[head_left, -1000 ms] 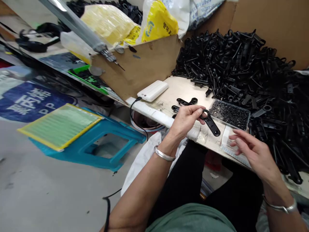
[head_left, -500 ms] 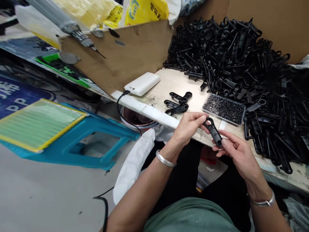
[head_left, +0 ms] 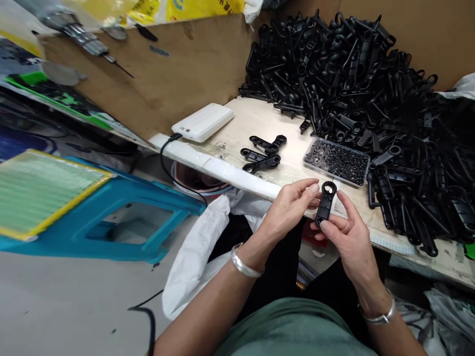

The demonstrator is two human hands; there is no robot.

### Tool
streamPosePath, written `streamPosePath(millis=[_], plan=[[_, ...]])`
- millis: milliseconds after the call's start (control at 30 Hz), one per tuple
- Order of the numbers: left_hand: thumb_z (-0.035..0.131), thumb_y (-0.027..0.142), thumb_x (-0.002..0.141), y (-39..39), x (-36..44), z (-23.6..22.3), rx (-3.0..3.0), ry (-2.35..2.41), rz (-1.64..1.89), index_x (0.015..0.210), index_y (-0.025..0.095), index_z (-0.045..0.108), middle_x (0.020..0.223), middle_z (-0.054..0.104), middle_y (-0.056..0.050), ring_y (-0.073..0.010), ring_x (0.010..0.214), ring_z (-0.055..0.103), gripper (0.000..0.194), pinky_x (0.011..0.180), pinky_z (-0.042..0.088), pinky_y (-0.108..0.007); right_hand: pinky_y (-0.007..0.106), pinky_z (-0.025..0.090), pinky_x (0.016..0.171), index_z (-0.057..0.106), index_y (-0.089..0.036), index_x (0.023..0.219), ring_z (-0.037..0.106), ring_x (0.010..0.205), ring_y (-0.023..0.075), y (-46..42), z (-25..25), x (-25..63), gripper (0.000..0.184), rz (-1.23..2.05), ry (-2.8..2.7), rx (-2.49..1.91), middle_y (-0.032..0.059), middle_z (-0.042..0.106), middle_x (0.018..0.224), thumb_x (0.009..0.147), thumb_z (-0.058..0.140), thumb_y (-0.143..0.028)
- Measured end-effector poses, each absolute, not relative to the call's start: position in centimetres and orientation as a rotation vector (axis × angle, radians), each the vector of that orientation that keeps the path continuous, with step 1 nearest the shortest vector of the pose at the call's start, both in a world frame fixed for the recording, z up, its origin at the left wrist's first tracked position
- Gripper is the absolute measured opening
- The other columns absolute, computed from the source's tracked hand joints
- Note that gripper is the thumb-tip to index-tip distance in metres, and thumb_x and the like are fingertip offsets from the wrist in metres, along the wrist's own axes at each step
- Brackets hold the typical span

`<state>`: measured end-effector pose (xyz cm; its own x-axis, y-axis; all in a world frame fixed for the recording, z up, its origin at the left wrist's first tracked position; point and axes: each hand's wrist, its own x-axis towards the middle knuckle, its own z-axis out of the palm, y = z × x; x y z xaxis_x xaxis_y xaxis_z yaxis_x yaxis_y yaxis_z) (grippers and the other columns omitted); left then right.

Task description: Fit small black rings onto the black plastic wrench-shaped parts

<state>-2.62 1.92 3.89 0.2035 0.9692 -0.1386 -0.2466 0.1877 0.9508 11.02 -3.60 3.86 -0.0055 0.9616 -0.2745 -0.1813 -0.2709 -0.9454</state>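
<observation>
My right hand (head_left: 351, 235) grips a black plastic handle-like part (head_left: 325, 203) by its lower end, thumb on the face and fingers behind. The part stands nearly upright, its ring-shaped end with a round hole at the top and its ribbed, hollow side toward me. Just left of it is my left hand (head_left: 291, 205), thumb and index finger pinched together; whatever may be between them is too small to make out. Beyond the hands lies a clear shallow box (head_left: 337, 160) full of tiny dark pieces. Several similar black parts (head_left: 263, 163) rest on the bench to the left.
A large heap of black parts (head_left: 334, 79) covers the bench's back and right. A white power bank (head_left: 203, 122) with a cable sits by the left edge. An electric screwdriver (head_left: 89, 42) hangs upper left, near a cardboard wall (head_left: 185, 69). A blue stool (head_left: 122, 207) stands left.
The black part has turned from slanted to nearly upright. My left hand has let go of its ring end, and my right hand keeps hold. The view has shifted slightly.
</observation>
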Motion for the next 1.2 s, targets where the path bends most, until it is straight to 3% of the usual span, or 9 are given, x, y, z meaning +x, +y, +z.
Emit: streamPosePath(millis=[233, 333, 467, 567, 667, 933, 1033, 1200], plan=[[0.061, 0.025, 0.080, 0.3, -1.9, 3.4, 1.050, 0.979, 0.973, 0.106, 0.011, 0.071, 0.075, 0.070, -0.004, -0.0126, 0.065, 0.060, 0.032, 0.057, 0.048, -0.020, 0.037, 0.059, 0.078, 0.014, -0.025, 0.153, 0.071, 0.084, 0.0224, -4.2, 3.1, 10.8, 0.106, 1.432, -0.926, -1.309, 0.0040, 0.074, 0.096, 0.071, 0.080, -0.033], [0.058, 0.020, 0.079, 0.4, -1.9, 3.6, 1.090, 1.008, 0.933, 0.100, 0.012, 0.073, 0.075, 0.070, -0.003, -0.0106, 0.063, 0.058, 0.028, 0.057, 0.047, -0.018, 0.037, 0.061, 0.070, 0.029, -0.019, 0.149, 0.071, 0.075, 0.0222, -4.4, 3.1, 12.1, 0.089, 1.393, -0.989, -1.360, 0.0055, 0.074, 0.088, 0.077, 0.076, -0.041], [0.052, 0.020, 0.082, 0.3, -2.1, 4.4, 1.144, 1.016, 0.792, 0.095, 0.012, 0.074, 0.067, 0.067, -0.001, -0.0099, 0.055, 0.058, 0.027, 0.051, 0.045, -0.017, 0.035, 0.062, 0.065, 0.059, -0.017, 0.124, 0.070, 0.072, 0.0204, -4.2, 3.1, 15.0, 0.053, 1.154, -1.035, -1.415, 0.0084, 0.072, 0.090, 0.082, 0.071, -0.047], [0.049, 0.017, 0.081, 0.1, -2.0, 5.0, 1.213, 0.995, 0.750, 0.085, 0.014, 0.075, 0.058, 0.063, 0.000, -0.0088, 0.047, 0.053, 0.026, 0.045, 0.041, -0.016, 0.034, 0.061, 0.068, 0.064, -0.021, 0.117, 0.069, 0.080, 0.0197, -3.5, 3.2, 16.7, 0.043, 1.113, -1.081, -1.416, 0.0080, 0.070, 0.103, 0.083, 0.071, -0.045], [0.046, 0.014, 0.081, 0.0, -1.9, 5.4, 1.272, 0.968, 0.725, 0.075, 0.015, 0.074, 0.052, 0.059, 0.002, -0.0081, 0.043, 0.050, 0.028, 0.042, 0.037, -0.015, 0.031, 0.061, 0.067, 0.064, -0.022, 0.120, 0.068, 0.075, 0.0168, -2.7, 3.7, 17.6, 0.044, 1.243, -1.167, -1.374, 0.0066, 0.069, 0.104, 0.083, 0.072, -0.045], [0.046, 0.015, 0.085, -0.2, -1.8, 4.7, 1.582, 0.968, 0.770, 0.082, 0.017, 0.075, 0.067, 0.068, -0.001, -0.0153, 0.069, 0.062, 0.029, 0.065, 0.048, -0.022, 0.022, 0.055, 0.050, 0.072, -0.016, 0.103, 0.063, 0.054, 0.0127, -1.4, 4.3, 17.1, 0.037, 1.641, -1.221, -1.302, 0.0016, 0.067, 0.065, 0.077, 0.078, -0.041], [0.045, 0.017, 0.087, -0.5, -1.7, 4.5, 1.607, 0.998, 0.766, 0.093, 0.017, 0.075, 0.064, 0.066, -0.001, -0.0171, 0.074, 0.064, 0.030, 0.070, 0.049, -0.023, 0.021, 0.057, 0.050, 0.074, -0.016, 0.094, 0.066, 0.053, 0.0133, -1.7, 4.2, 16.2, 0.036, 1.623, -1.033, -1.355, 0.0023, 0.069, 0.066, 0.069, 0.083, -0.040], [0.045, 0.017, 0.088, -1.0, -1.5, 4.2, 1.640, 1.056, 0.825, 0.090, 0.017, 0.074, 0.060, 0.062, 0.000, -0.0171, 0.073, 0.064, 0.029, 0.069, 0.048, -0.023, 0.020, 0.060, 0.053, 0.075, -0.017, 0.088, 0.069, 0.055, 0.0144, -2.2, 3.8, 15.1, 0.034, 1.590, -0.816, -1.308, 0.0021, 0.071, 0.071, 0.063, 0.088, -0.035]])
